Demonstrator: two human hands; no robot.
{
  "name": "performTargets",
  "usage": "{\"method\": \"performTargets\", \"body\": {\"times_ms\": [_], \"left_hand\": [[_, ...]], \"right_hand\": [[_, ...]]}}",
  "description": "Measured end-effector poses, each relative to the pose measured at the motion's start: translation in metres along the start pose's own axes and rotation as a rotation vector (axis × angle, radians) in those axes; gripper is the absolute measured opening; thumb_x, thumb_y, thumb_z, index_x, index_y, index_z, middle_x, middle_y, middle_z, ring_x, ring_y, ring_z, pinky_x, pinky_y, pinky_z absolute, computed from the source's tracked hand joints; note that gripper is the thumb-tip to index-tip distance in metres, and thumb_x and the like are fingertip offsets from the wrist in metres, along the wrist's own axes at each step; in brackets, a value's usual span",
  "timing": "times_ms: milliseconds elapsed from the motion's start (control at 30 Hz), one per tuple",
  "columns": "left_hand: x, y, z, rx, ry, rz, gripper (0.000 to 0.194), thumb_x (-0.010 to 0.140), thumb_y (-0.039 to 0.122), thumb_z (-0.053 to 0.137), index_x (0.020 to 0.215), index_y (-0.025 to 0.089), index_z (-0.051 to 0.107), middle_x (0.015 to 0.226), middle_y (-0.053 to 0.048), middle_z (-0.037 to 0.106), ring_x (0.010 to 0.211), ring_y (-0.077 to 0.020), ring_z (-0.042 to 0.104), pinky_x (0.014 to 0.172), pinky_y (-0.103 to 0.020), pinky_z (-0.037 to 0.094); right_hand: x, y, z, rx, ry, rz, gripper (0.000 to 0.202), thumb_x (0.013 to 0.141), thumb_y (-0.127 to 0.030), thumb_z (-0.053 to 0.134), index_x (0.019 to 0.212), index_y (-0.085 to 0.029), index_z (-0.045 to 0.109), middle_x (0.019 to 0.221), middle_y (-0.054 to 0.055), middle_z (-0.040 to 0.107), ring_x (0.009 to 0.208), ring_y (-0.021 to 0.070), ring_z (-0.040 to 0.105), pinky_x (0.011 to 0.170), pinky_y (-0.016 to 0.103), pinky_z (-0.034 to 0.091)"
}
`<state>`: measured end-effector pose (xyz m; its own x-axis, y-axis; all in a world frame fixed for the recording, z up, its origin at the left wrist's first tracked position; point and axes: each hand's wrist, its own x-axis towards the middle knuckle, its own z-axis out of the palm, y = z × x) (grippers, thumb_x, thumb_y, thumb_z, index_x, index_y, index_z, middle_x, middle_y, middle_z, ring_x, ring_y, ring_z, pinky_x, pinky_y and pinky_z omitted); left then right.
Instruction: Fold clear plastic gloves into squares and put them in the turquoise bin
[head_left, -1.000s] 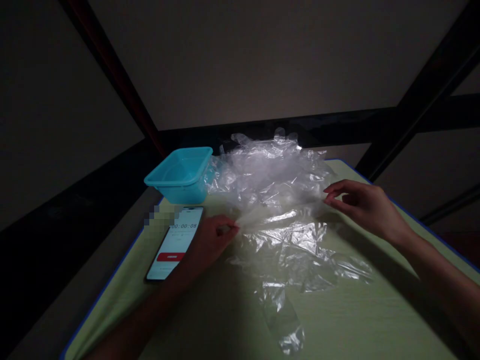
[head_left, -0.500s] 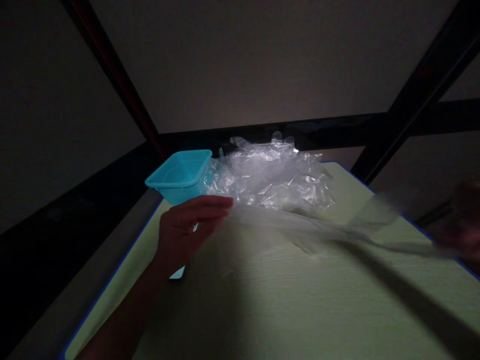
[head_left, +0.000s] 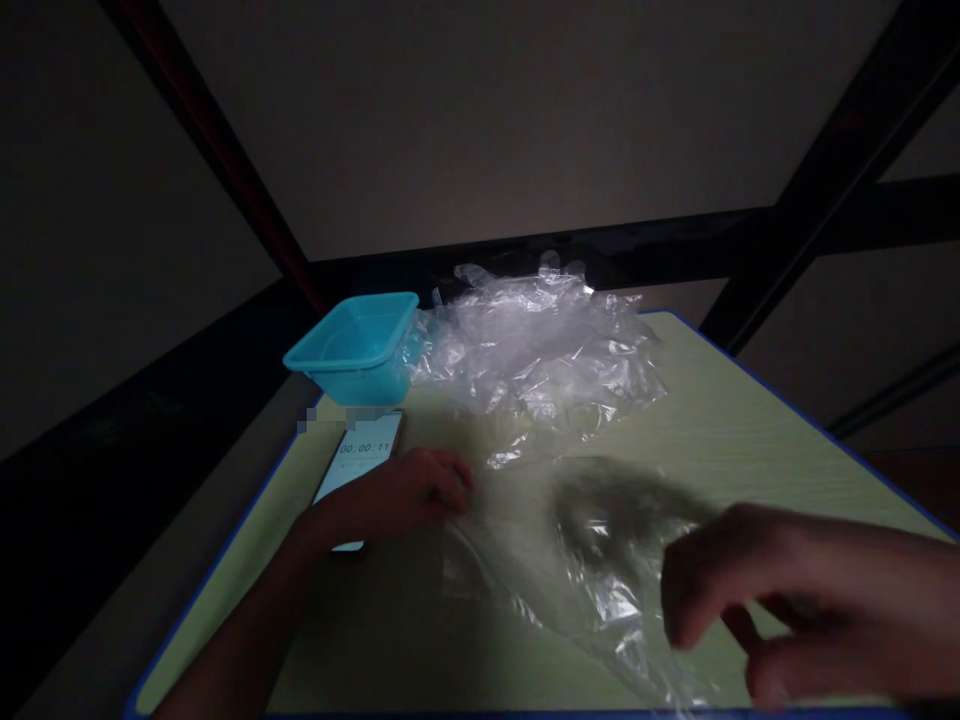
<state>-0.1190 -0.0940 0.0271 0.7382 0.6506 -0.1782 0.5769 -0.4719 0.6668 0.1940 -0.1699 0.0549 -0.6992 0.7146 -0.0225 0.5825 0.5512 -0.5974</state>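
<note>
A clear plastic glove or bag [head_left: 600, 590] lies spread across the near middle of the table. Its left end is pinched in the closed fingers of my left hand [head_left: 420, 490], low over the tabletop. Just past its right side hovers my right hand [head_left: 795, 600], fingers curled but apart, with nothing visible between them. Behind lies a heap of crumpled clear plastic gloves [head_left: 547, 340], shiny and loosely piled.
A blue plastic basket [head_left: 349, 375] stands at the back left, touching the heap. A phone [head_left: 367, 440] showing a timer lies partly under my left wrist. The pale table [head_left: 750, 430] has a blue edge, with a wall behind.
My right hand has come in from the far right and its fingers have parted from the plastic. The stretched sheet has dropped onto the table. My left hand is lower, and more of the phone shows.
</note>
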Motion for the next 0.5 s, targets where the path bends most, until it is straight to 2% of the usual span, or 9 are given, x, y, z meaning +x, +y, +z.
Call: {"method": "performTargets", "body": {"times_ms": [33, 67, 133, 200, 267, 333, 367, 433, 500], "left_hand": [[-0.002, 0.001, -0.003, 0.002, 0.008, -0.011, 0.030, 0.071, 0.002, 0.050, 0.076, 0.022, 0.072, 0.098, -0.002, 0.066, 0.083, -0.0153, 0.063, 0.072, -0.023, 0.045], [-0.004, 0.002, -0.005, 0.005, 0.018, -0.020, 0.033, 0.071, 0.001, 0.048, 0.080, 0.022, 0.072, 0.097, -0.002, 0.066, 0.086, -0.0158, 0.063, 0.075, -0.024, 0.045], [-0.007, 0.004, -0.009, 0.022, 0.043, -0.028, 0.035, 0.073, 0.002, 0.046, 0.087, 0.023, 0.071, 0.097, -0.001, 0.067, 0.090, -0.0164, 0.062, 0.080, -0.025, 0.045], [-0.007, 0.006, -0.007, 0.055, 0.106, -0.017, 0.030, 0.078, 0.007, 0.046, 0.090, 0.022, 0.069, 0.097, -0.002, 0.067, 0.089, -0.0164, 0.063, 0.081, -0.027, 0.046], [-0.002, 0.008, 0.002, 0.089, 0.239, 0.021, 0.026, 0.084, 0.013, 0.043, 0.091, 0.020, 0.067, 0.098, -0.003, 0.066, 0.087, -0.0156, 0.063, 0.079, -0.027, 0.048], [0.006, 0.009, 0.018, 0.169, 0.403, 0.055, 0.026, 0.086, 0.017, 0.042, 0.100, 0.018, 0.063, 0.109, -0.007, 0.063, 0.101, -0.0180, 0.058, 0.089, -0.033, 0.046], [0.010, 0.010, 0.027, 0.232, 0.446, 0.067, 0.027, 0.087, 0.019, 0.043, 0.107, 0.016, 0.060, 0.118, -0.009, 0.059, 0.111, -0.0201, 0.053, 0.095, -0.037, 0.043], [0.015, 0.011, 0.044, 0.351, 0.438, 0.091, 0.032, 0.088, 0.026, 0.045, 0.117, 0.015, 0.054, 0.129, -0.012, 0.052, 0.121, -0.0221, 0.046, 0.101, -0.041, 0.038], [0.017, 0.012, 0.057, 0.428, 0.352, 0.076, 0.040, 0.089, 0.030, 0.046, 0.124, 0.013, 0.047, 0.138, -0.015, 0.042, 0.128, -0.0244, 0.039, 0.104, -0.044, 0.035]], "right_hand": [[0.005, 0.006, -0.007, 0.165, -0.049, 0.023, 0.024, 0.082, -0.047, 0.054, 0.090, -0.030, 0.069, 0.077, 0.001, 0.069, 0.057, 0.0116, 0.061, 0.050, 0.022, 0.048], [0.012, 0.012, -0.014, 0.251, 0.012, 0.057, 0.024, 0.083, -0.045, 0.053, 0.088, -0.027, 0.068, 0.072, 0.001, 0.067, 0.053, 0.0115, 0.059, 0.046, 0.022, 0.045], [0.027, 0.026, -0.025, 0.242, 0.196, 0.116, 0.022, 0.081, -0.043, 0.055, 0.082, -0.023, 0.065, 0.069, 0.001, 0.063, 0.059, 0.0135, 0.057, 0.050, 0.024, 0.044], [0.043, 0.038, -0.026, 0.167, 0.272, 0.172, 0.023, 0.082, -0.041, 0.052, 0.077, -0.021, 0.061, 0.072, 0.002, 0.062, 0.061, 0.0137, 0.056, 0.052, 0.025, 0.043], [0.055, 0.049, -0.019, 0.133, 0.253, 0.214, 0.025, 0.081, -0.042, 0.051, 0.073, -0.019, 0.058, 0.070, 0.002, 0.060, 0.059, 0.0131, 0.053, 0.051, 0.025, 0.041], [0.061, 0.057, -0.008, 0.166, 0.227, 0.225, 0.026, 0.081, -0.043, 0.052, 0.073, -0.018, 0.056, 0.068, 0.002, 0.058, 0.059, 0.0132, 0.052, 0.052, 0.025, 0.041], [0.062, 0.060, -0.004, 0.191, 0.205, 0.224, 0.025, 0.080, -0.043, 0.053, 0.075, -0.018, 0.056, 0.069, 0.002, 0.057, 0.060, 0.0134, 0.052, 0.053, 0.025, 0.042], [0.059, 0.065, 0.003, 0.246, 0.166, 0.205, 0.024, 0.077, -0.042, 0.058, 0.081, -0.018, 0.055, 0.073, 0.002, 0.057, 0.063, 0.0140, 0.053, 0.056, 0.026, 0.044], [0.054, 0.068, 0.005, 0.275, 0.131, 0.180, 0.025, 0.074, -0.039, 0.061, 0.085, -0.018, 0.054, 0.076, 0.003, 0.057, 0.065, 0.0143, 0.054, 0.057, 0.027, 0.045]]}}
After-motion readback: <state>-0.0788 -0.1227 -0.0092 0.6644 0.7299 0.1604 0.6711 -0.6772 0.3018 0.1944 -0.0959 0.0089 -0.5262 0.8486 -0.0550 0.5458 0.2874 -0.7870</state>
